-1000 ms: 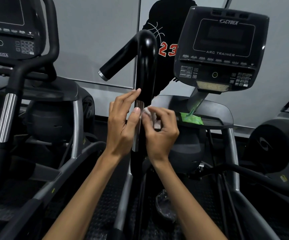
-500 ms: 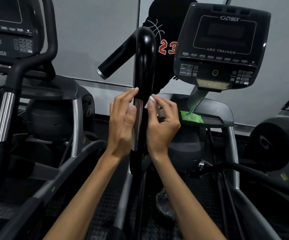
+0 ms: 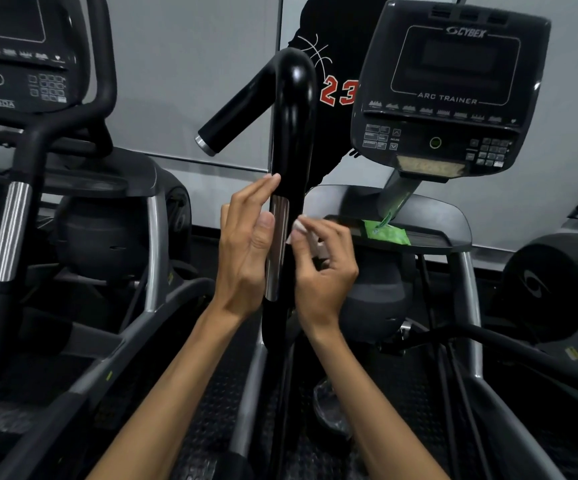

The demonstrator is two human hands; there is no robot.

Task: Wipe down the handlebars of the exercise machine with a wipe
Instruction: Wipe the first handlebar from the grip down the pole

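2 hands, left hand (image 3: 246,251) flat vs 1 handlebar (image 3: 292,133), right hand (image 3: 325,268) pinching 1 wipe (image 3: 298,227)

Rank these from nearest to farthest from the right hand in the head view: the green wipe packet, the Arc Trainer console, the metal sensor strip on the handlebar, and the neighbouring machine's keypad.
1. Metal sensor strip, just left of the right hand.
2. Green wipe packet, on the tray to its right.
3. Arc Trainer console, up and to the right.
4. Neighbouring machine's keypad, far upper left.
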